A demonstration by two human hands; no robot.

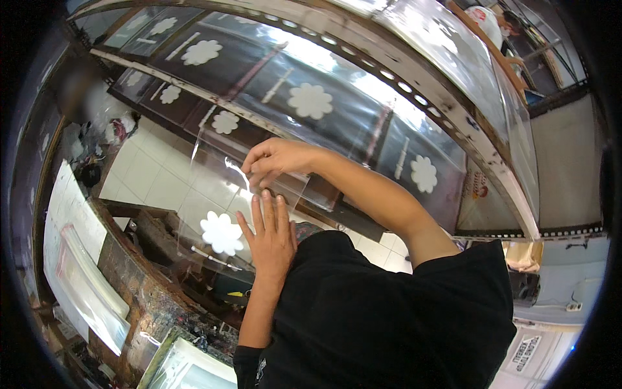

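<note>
A clear plastic sheet (pixel 208 187) hangs in front of me, with a white scalloped flower (pixel 221 233) near its lower left and a thin white bar below that. The floor shows through it. My left hand (pixel 271 238) lies against the sheet just right of the flower, its fingers stretched out and spread, thumb hidden. Above it, my right hand (pixel 278 161) is closed with bent fingers at the sheet, pinching the film near its middle. Another white flower (pixel 225 122) shows beyond my right hand, by the rack's edge.
Long racks (pixel 214 97) ahead carry dark-looking clear sheets with white flowers (pixel 310 101). A pale perforated frame rail (pixel 414 97) curves across the upper right. At lower left stands a stained worktable (pixel 155 305) with plastic-wrapped pieces (pixel 94 279). Another person (pixel 489 24) is at the far upper right.
</note>
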